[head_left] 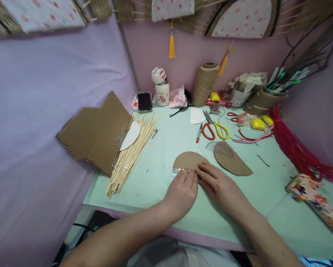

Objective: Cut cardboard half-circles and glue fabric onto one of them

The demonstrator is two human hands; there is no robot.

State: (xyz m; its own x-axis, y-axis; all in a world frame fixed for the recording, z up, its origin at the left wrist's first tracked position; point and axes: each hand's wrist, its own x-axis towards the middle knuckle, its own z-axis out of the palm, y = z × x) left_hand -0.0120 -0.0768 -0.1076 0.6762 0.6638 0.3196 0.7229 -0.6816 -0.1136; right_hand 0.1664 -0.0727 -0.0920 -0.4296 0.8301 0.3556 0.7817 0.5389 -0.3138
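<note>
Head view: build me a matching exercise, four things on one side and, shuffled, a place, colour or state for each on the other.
Column one
1. Large scissors
2. Twine spool
3. Thin sticks
4. Ruler-like strip

Column two
A. At the fingertips of the left hand, on the cardboard half-disc nearest it
B. Brown, standing upright
C. One red handle, one yellow
D. Bundled, beside the folded cardboard

Right pairs: 1-C, 2-B, 3-D, 4-A
</note>
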